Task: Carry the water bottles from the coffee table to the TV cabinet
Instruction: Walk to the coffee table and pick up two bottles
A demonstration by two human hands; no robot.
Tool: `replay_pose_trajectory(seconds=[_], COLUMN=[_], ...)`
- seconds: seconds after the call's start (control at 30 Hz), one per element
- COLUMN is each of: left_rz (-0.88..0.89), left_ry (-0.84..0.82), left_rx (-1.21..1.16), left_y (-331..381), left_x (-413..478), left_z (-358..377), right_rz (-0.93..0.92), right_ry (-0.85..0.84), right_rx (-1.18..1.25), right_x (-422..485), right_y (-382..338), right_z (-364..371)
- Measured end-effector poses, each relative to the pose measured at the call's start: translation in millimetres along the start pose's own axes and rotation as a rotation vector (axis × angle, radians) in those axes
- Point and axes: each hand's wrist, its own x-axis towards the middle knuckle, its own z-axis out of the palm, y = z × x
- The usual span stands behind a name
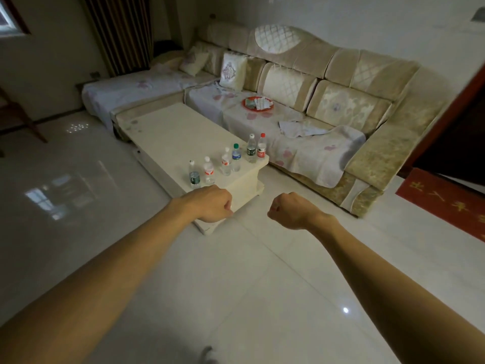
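Here, six clear plastic water bottles (236,157) stand upright in a loose diagonal row at the near end of a long cream-white coffee table (168,127), which sits alongside a beige fabric sofa (341,95). None of them has been lifted, and we see no TV cabinet in this view.

Both bare arms reach forward over the pale glossy tiled floor (262,285), backs of the hands up. Each hand is balled into a tight fist that holds nothing. The left hand (210,203) hovers at the table's near corner, just short of the white-capped bottle with the dark green label (194,176), the closest in the row. The right hand (288,210) sits off the table's end, over the floor. From it the red-capped bottle with the red label (261,149) lies farther ahead and slightly left.

Every bottle lies beyond the knuckles with its long axis vertical, so we judge the left hand the nearer one. The fists would have to open and close around a bottle's side. We cannot tell from here whether the bottles are full or empty.
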Motion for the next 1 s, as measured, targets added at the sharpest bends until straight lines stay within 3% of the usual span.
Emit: replay_pose_trajectory(seconds=[0.6, 1.0], left_rz=[-0.044, 0.010], left_ry=[-0.031, -0.083], left_rx=[-0.040, -0.056], left_y=[-101.8, -108.2], left_x=[180.5, 286.2], left_z=[-74.4, -116.2], right_rz=[0.001, 0.109], right_ry=[-0.065, -0.061], right_rx=[-0.053, -0.101], right_x=[215.1, 308.9], right_y=[7.2, 55.8], right_z=[-52.7, -88.5])
